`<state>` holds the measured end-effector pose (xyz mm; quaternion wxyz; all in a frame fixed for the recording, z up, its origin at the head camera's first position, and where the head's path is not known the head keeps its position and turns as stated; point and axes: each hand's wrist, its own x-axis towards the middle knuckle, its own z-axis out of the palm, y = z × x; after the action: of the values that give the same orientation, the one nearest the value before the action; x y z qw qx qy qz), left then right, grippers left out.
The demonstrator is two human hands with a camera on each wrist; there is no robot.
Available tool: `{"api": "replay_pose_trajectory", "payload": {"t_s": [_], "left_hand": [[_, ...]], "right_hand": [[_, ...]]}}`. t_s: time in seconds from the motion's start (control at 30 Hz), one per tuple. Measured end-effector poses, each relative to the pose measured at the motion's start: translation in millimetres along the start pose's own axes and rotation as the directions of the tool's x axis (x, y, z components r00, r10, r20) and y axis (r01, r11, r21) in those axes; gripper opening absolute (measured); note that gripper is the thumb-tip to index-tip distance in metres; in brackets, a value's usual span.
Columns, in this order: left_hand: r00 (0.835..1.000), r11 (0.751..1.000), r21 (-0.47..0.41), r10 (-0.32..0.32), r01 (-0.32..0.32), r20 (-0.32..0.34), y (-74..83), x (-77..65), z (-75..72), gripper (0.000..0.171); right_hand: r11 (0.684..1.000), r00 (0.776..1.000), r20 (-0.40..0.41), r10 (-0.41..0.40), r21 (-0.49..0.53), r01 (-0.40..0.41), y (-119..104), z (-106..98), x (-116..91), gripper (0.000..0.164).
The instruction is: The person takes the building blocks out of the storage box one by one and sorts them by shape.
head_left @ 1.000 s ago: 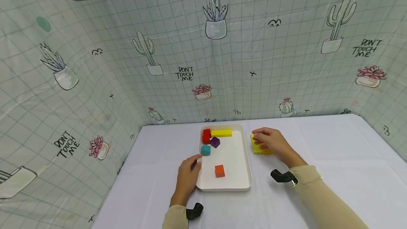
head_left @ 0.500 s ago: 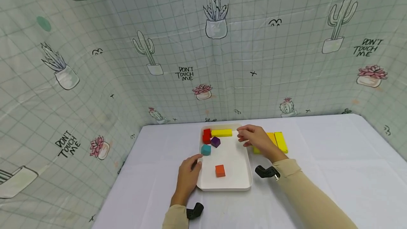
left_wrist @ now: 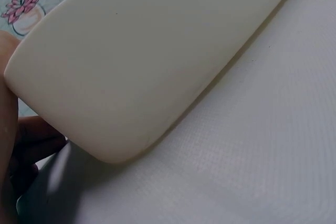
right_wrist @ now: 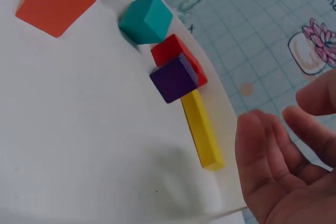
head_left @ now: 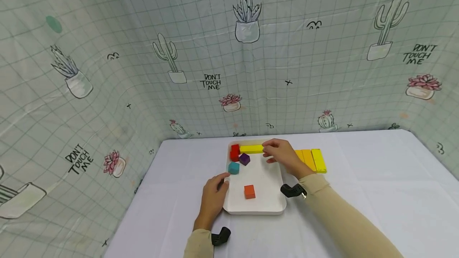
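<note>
A white tray [head_left: 265, 206] lies on the table, and my left hand [head_left: 211, 200] grips its left rim. In the left wrist view the fingers reach round the tray's wall [left_wrist: 118, 148]. Above the tray's far right side hovers my right hand [head_left: 281, 154], fingers loosely curved and holding nothing. Its fingertips overlap the right end of a yellow bar [head_left: 251, 149] in the head view. Left of that bar sit a red block [right_wrist: 181, 56], a purple cube [right_wrist: 173, 78] and a teal block [head_left: 234, 168]. An orange cube [head_left: 249, 192] stands nearer the front.
Right of the tray, yellow and orange-yellow bars [head_left: 318, 160] lie side by side, partly behind my right hand and wrist. A white cloth [head_left: 376, 178] covers the table. A patterned curtain [head_left: 287, 59] hangs behind it.
My right hand has moved left, from over the bars beside the tray to over the tray's right side, uncovering some bars. The left hand stays on the rim.
</note>
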<state>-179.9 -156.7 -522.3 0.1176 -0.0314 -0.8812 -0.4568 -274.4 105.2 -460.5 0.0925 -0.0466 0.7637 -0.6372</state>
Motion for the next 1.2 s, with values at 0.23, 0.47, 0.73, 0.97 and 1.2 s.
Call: {"api": "replay_pose_trajectory", "payload": {"t_s": [0.23, 0.47, 0.73, 0.97, 1.2], "left_hand": [[1.000, 1.000, 0.000, -0.017, 0.017, 0.000, 1.6, -1.4, -1.5, 0.028], [1.000, 1.000, -0.005, -0.017, 0.017, 0.007, 2.0, -1.7, -1.6, 0.028], [1.000, 1.000, -0.008, -0.018, 0.018, 0.002, 3.8, -0.6, -2.3, 0.028], [1.000, 1.000, -0.010, -0.025, 0.025, 0.004, 6.4, 0.2, -2.2, 0.028], [1.000, 1.000, -0.011, -0.024, 0.024, 0.006, 5.6, -0.7, -2.8, 0.028]], "right_hand": [[0.995, 1.000, -0.020, 0.009, -0.103, -0.011, -5, 11, 8, 0.034], [0.971, 0.999, -0.035, -0.018, -0.240, 0.009, -1, 17, 16, 0.030], [0.916, 0.998, -0.017, -0.067, -0.398, 0.055, -1, 23, 28, 0.034], [0.881, 0.998, 0.012, -0.069, -0.468, 0.067, 1, 26, 35, 0.039], [0.834, 0.998, 0.024, -0.059, -0.548, 0.062, 7, 30, 41, 0.042]]}}
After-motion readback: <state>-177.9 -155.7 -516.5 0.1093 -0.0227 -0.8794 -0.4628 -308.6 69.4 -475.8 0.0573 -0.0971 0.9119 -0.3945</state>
